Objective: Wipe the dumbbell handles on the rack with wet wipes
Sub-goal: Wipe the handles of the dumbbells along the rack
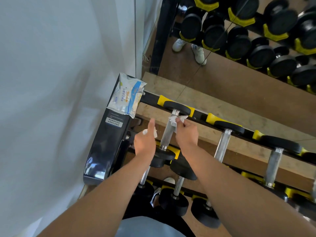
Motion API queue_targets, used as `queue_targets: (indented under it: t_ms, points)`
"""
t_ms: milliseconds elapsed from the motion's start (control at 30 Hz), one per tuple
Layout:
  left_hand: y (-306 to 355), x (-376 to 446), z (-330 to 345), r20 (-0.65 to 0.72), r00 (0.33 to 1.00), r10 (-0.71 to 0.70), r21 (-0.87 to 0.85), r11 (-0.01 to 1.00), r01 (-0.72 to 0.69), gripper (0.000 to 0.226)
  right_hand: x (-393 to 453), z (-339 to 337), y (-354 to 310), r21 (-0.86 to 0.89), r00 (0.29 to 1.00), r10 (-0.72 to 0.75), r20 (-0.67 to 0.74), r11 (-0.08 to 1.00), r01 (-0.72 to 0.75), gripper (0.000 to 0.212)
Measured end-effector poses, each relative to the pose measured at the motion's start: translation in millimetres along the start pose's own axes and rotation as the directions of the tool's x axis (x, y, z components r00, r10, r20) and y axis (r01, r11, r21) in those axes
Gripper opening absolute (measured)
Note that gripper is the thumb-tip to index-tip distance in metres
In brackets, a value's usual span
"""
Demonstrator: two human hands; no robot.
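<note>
A crumpled white wet wipe [176, 120] is pressed against the far end of a knurled chrome dumbbell handle [168, 130], which is laid tilted on the black rack with yellow cradles [201, 115]. At its nine o'clock, a second white wipe [150, 132], possibly folded, is seen. At eleven o'clock a blue-and-white plastic wipes packet [127, 96] is rested on the rack's end.

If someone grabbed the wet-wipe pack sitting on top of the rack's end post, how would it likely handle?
The wet-wipe pack looks like a soft, crinkled plastic pouch, so it would probably flex rather than stay stiff. It seems light for its size. Its glossy film overhangs the black rack end, so a nudge could likely slide it off.
</note>
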State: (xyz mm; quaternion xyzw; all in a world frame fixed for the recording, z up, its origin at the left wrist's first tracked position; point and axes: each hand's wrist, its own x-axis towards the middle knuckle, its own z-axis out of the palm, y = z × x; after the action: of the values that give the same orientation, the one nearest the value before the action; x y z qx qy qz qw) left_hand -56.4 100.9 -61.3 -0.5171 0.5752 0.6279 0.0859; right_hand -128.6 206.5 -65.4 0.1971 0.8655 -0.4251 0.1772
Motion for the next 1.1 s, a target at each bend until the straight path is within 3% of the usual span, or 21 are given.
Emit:
queue_targets:
  t_ms: [67,167,267,400,600,733,867,900,967,1000,1100]
  points:
    - [-1.0,10.1,9.9,-0.033,0.999,-0.023,-0.090,0.996,0.020,0.063,10.7,2.5,-11.7,0.082,0.998,0.054,-0.036,0.995,-0.051,0.031]
    - [-2.9,13.7,13.3,-0.054,0.986,0.155,-0.109,0.981,-0.160,0.016,15.6,12.4,-13.7,0.143,0.994,0.100,-0.040,0.985,-0.093,0.032]
    - [-14.2,16.0,16.4,-0.086,0.959,0.270,-0.003,0.962,-0.272,0.016,1.3,13.4,0.0,0.047,1.000,0.003,-0.026,0.999,-0.002,0.030]
    - [-23.0,17.4,29.2,-0.109,0.963,0.245,0.221,0.951,-0.217,0.023,-14.6,4.6,25.4,-0.139,0.999,-0.051,0.016,0.989,0.053,0.033]
    - [-28.4,26.3,34.7,-0.319,0.919,0.233,0.184,0.966,-0.181,0.026,15.2,14.7,-9.2,0.047,0.996,0.008,-0.090,0.999,-0.004,0.033]
    - [-27.7,31.7,29.9,-0.368,0.913,0.179,0.111,0.983,-0.148,0.033,-16.7,10.5,19.4,-0.201,0.985,-0.166,0.036,0.965,0.170,0.027]
    - [-29.5,27.7,37.8,-0.363,0.919,0.155,0.083,0.988,-0.134,0.039,-35.2,-5.7,50.5,-0.490,0.952,-0.082,0.294,0.842,0.224,0.028]
    - [-30.1,25.4,39.0,-0.354,0.921,0.161,0.076,0.987,-0.143,0.040,-30.7,-8.9,48.7,-0.437,0.960,-0.026,0.279,0.887,0.151,0.026]
    - [-30.5,25.2,39.5,-0.341,0.925,0.169,0.065,0.986,-0.156,0.042,-21.0,-13.8,34.0,-0.137,0.983,0.075,0.165,0.989,-0.052,0.022]
    - [-30.5,25.9,38.6,-0.338,0.927,0.163,0.063,0.987,-0.151,0.042,-12.7,-14.4,25.6,-0.011,0.992,0.081,0.100,0.997,-0.080,0.022]
    - [-29.5,26.0,37.0,-0.336,0.928,0.161,0.071,0.987,-0.146,0.041,5.6,-2.4,4.5,0.028,0.997,0.002,0.073,1.000,-0.004,0.027]
